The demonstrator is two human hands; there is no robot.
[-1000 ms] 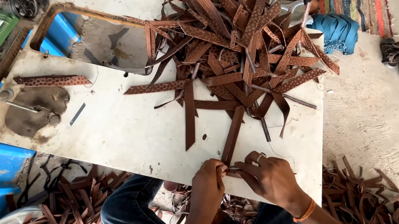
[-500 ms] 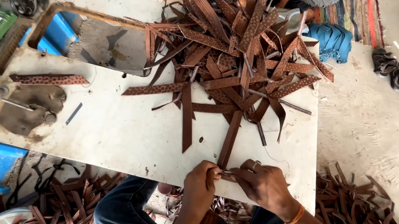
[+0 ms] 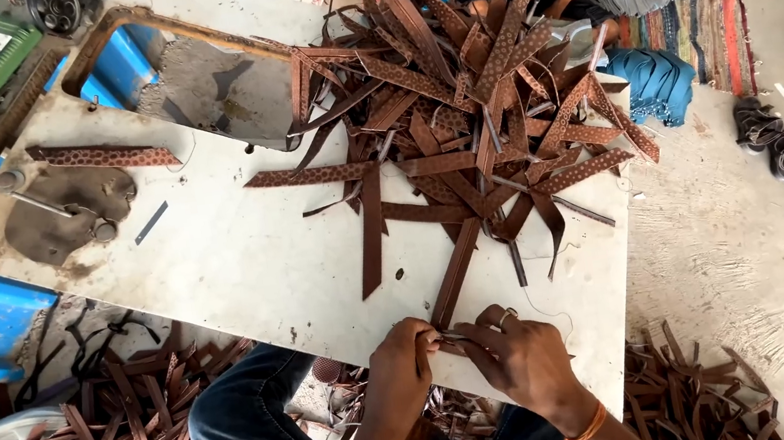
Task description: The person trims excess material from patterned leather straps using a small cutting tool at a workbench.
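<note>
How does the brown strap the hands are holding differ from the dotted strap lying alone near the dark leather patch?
The plain brown leather strap runs lengthwise toward both hands' grip at the table's near edge; the dotted brown strap lies crosswise, untouched, far left. The first looks smooth, the second patterned. Both are long, narrow and brown.

We look down on a worn white worktable [image 3: 247,269], stained and scuffed. A big heap of brown leather straps [image 3: 468,109] covers its far right part, with single straps [image 3: 371,228] fanning toward the near edge. At the left end lie one patterned strap [image 3: 101,155], a flat dark leather piece [image 3: 67,207] and a small metal strip [image 3: 151,222]. A rectangular cut-out [image 3: 203,83] opens in the far side.
</note>
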